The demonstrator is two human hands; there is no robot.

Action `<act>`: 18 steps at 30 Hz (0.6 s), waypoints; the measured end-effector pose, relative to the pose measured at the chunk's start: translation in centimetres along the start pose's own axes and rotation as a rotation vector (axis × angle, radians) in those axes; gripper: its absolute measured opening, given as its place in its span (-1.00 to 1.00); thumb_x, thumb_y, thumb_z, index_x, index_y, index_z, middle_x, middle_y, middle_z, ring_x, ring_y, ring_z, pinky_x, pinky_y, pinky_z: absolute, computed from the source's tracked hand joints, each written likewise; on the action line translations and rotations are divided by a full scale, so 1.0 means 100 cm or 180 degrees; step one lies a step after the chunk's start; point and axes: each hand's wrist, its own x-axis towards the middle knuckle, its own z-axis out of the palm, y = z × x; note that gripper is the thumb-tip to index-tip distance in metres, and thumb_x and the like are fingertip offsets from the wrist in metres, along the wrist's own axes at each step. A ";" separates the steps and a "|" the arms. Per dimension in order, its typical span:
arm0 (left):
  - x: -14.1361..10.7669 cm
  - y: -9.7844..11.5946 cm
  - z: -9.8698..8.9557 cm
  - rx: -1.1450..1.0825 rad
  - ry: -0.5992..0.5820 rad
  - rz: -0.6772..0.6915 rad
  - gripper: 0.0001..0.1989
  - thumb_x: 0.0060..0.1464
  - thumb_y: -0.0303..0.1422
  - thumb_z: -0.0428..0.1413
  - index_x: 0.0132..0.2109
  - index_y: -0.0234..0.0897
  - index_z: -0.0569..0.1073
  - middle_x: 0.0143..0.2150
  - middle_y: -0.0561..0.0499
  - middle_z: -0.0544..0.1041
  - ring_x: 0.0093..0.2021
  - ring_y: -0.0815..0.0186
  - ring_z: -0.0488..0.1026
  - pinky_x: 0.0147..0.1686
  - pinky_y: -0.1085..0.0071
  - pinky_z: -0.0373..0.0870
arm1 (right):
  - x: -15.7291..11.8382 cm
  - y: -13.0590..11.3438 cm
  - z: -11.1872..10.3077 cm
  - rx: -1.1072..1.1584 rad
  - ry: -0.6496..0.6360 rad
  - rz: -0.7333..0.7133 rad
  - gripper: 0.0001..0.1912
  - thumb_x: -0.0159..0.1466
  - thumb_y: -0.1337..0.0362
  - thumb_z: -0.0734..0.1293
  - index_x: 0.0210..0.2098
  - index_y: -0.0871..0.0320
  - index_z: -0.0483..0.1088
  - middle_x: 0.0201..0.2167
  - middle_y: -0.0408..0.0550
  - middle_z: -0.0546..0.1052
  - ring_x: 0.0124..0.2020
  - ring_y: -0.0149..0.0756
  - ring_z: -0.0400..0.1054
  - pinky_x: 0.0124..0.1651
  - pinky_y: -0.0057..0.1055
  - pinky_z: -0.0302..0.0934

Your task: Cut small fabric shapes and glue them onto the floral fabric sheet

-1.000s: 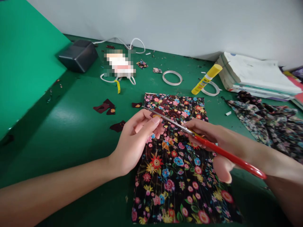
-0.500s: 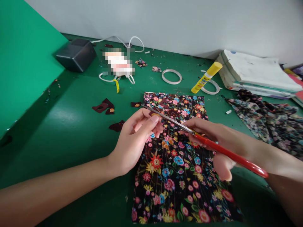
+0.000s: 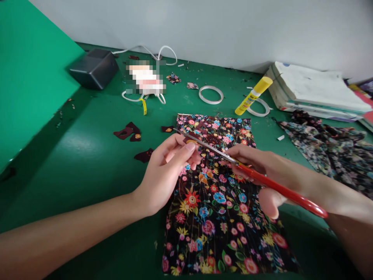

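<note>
My left hand (image 3: 171, 165) pinches a small dark maroon fabric scrap (image 3: 190, 140) between thumb and fingers. Wrapped round the red handles of a pair of scissors (image 3: 262, 179) is my right hand (image 3: 259, 167), its thumb through the lower side. The metal blades point to the left and lie across the scrap, just above my left thumb. Beneath both hands a floral printed fabric (image 3: 212, 225), black with bright flowers, lies flat on the green table (image 3: 96, 163). My left fingertips are partly hidden behind the thumb.
Left of the fabric lie several maroon scraps (image 3: 127, 132). Behind it are a roll of tape (image 3: 211, 95) and a yellow glue stick (image 3: 253, 96). A stack of books (image 3: 317, 91) and crumpled cloth (image 3: 335, 144) sit at right, a black box (image 3: 94, 69) and white cable (image 3: 167, 47) at back left.
My right thumb and the scissor handles have shifted slightly to the left, bringing the handles a little closer together. My left hand and the scrap hold still.
</note>
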 end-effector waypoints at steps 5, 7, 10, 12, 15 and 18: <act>0.000 0.001 0.001 0.0101 0.0042 -0.0005 -0.81 0.29 -0.38 0.16 -0.34 -0.25 0.46 -0.40 0.09 0.47 -0.35 0.43 0.38 -0.31 0.50 0.34 | -0.002 0.000 0.001 0.0127 0.0053 -0.0078 -0.42 0.07 0.02 0.45 0.02 0.07 0.31 -0.47 -0.25 0.60 -0.42 -0.27 0.45 -0.31 -0.44 0.20; 0.000 0.001 0.001 0.0153 0.0079 -0.0028 -0.81 0.29 -0.37 0.17 -0.34 -0.25 0.45 -0.40 0.08 0.47 -0.35 0.42 0.39 -0.31 0.49 0.34 | -0.003 -0.003 0.001 0.0229 0.0013 0.0012 -0.42 0.05 0.02 0.46 0.01 0.07 0.31 -0.47 -0.23 0.62 -0.43 -0.26 0.45 -0.33 -0.43 0.20; 0.000 0.002 0.001 0.0203 0.0111 -0.0059 -0.81 0.28 -0.36 0.17 -0.34 -0.24 0.45 -0.40 0.08 0.47 -0.35 0.40 0.39 -0.32 0.48 0.33 | -0.003 -0.008 0.003 0.0264 0.0009 0.0157 -0.43 0.03 0.05 0.46 -0.01 0.07 0.32 -0.55 -0.27 0.57 -0.54 -0.29 0.39 -0.42 -0.43 0.18; 0.000 0.002 0.001 0.0224 0.0104 -0.0053 -0.81 0.28 -0.35 0.17 -0.35 -0.24 0.45 -0.40 0.07 0.47 -0.35 0.40 0.39 -0.34 0.47 0.32 | -0.003 -0.009 0.003 0.0244 0.0009 0.0212 -0.43 0.03 0.05 0.46 0.00 0.06 0.33 -0.56 -0.27 0.56 -0.54 -0.27 0.39 -0.44 -0.42 0.17; -0.001 0.002 0.001 0.0245 0.0099 -0.0045 -0.81 0.28 -0.35 0.17 -0.35 -0.24 0.44 -0.40 0.07 0.47 -0.36 0.40 0.38 -0.36 0.47 0.31 | -0.003 -0.007 0.002 0.0110 0.0058 0.0175 -0.38 0.03 0.00 0.46 0.04 0.05 0.35 -0.47 -0.20 0.60 -0.39 -0.19 0.45 -0.40 -0.41 0.19; -0.001 0.002 0.001 0.0246 0.0114 -0.0064 -0.80 0.28 -0.35 0.17 -0.35 -0.24 0.44 -0.40 0.07 0.46 -0.35 0.40 0.38 -0.34 0.47 0.32 | -0.004 -0.002 0.002 0.0068 0.0077 0.0140 -0.35 0.05 -0.06 0.46 0.06 0.06 0.36 -0.45 -0.18 0.59 -0.39 -0.20 0.43 -0.42 -0.43 0.19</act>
